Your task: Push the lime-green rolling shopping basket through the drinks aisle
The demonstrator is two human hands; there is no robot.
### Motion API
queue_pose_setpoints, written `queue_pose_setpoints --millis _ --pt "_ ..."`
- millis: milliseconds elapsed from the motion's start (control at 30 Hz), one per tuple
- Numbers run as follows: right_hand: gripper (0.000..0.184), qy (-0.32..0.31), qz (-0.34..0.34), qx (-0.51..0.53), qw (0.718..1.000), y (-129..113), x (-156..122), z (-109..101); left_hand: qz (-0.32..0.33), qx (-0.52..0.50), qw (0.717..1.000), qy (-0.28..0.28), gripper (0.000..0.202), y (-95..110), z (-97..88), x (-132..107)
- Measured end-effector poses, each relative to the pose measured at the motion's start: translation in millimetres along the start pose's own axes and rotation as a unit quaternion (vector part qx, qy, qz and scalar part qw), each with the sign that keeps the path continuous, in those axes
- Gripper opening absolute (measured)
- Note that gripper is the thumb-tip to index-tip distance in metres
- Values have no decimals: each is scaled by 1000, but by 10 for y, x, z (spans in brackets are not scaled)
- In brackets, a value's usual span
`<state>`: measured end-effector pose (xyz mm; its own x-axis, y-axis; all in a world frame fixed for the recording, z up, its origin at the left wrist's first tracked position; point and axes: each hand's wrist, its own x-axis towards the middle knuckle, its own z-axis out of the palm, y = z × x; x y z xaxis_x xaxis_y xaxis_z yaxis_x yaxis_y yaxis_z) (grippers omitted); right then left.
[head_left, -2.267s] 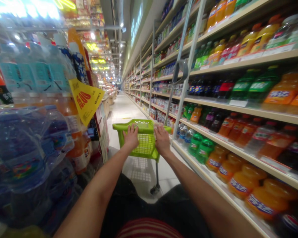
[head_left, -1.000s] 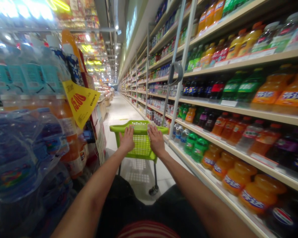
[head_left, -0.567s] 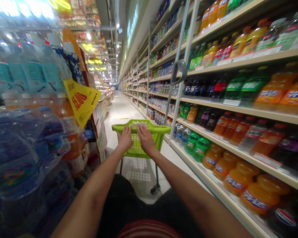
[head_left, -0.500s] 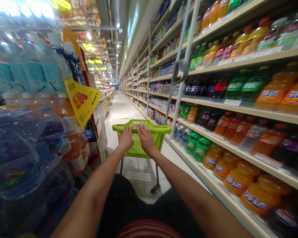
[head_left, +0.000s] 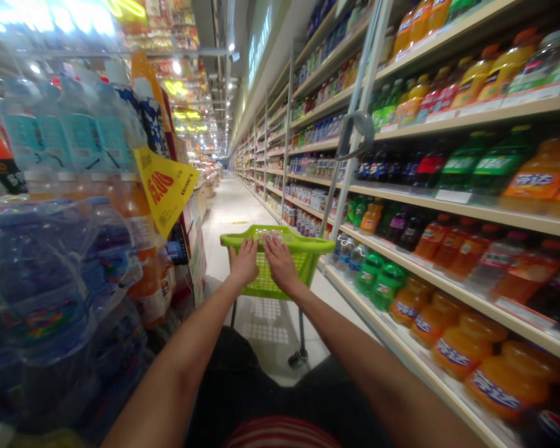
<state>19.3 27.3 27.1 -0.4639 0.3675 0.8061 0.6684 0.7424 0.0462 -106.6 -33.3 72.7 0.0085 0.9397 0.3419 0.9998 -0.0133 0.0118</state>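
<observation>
A small green shopping cart [head_left: 308, 264] with a mesh basket stands ahead of me, its handle bar [head_left: 324, 246] running across the near rim. My left hand [head_left: 245, 260] lies over the bar left of its middle, palm down, fingers laid forward on it. Close beside it, my right hand [head_left: 280, 261] rests on the bar in the same way, with a narrow gap between the two. The undersides of my fingers and thumbs are hidden. Below the basket, a dark caster [head_left: 298, 358] touches the floor.
Drink shelves [head_left: 466, 202] with bottled sodas line the right side. On the left are wrapped water packs [head_left: 42, 274], blue-labelled bottles [head_left: 77, 134] and a yellow price sign [head_left: 165, 186]. A pale floor aisle [head_left: 231, 193] runs ahead. A grey looped strap [head_left: 359, 130] hangs by a shelf post.
The whole view has shifted slightly, so the shelves, sign and cart sit farther right in the picture. Both hands stay on the cart's handle bar.
</observation>
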Motion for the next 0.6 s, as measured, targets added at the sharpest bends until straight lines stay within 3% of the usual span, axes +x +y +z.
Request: queue_pose_setpoints --millis 100,267,500,600 --pt "47 5 18 -17 1000 145 -19 -77 -16 -2 1000 9 74 -72 11 21" --pt "46 35 111 -41 992 372 5 -222 -38 0 999 0 77 -169 44 58" --pt "49 -31 11 -1 999 -57 122 -49 -26 17 1000 -1 75 -150 24 9" --pt "49 -29 6 1 1000 -6 124 -78 -21 24 999 0 74 -156 9 -16"
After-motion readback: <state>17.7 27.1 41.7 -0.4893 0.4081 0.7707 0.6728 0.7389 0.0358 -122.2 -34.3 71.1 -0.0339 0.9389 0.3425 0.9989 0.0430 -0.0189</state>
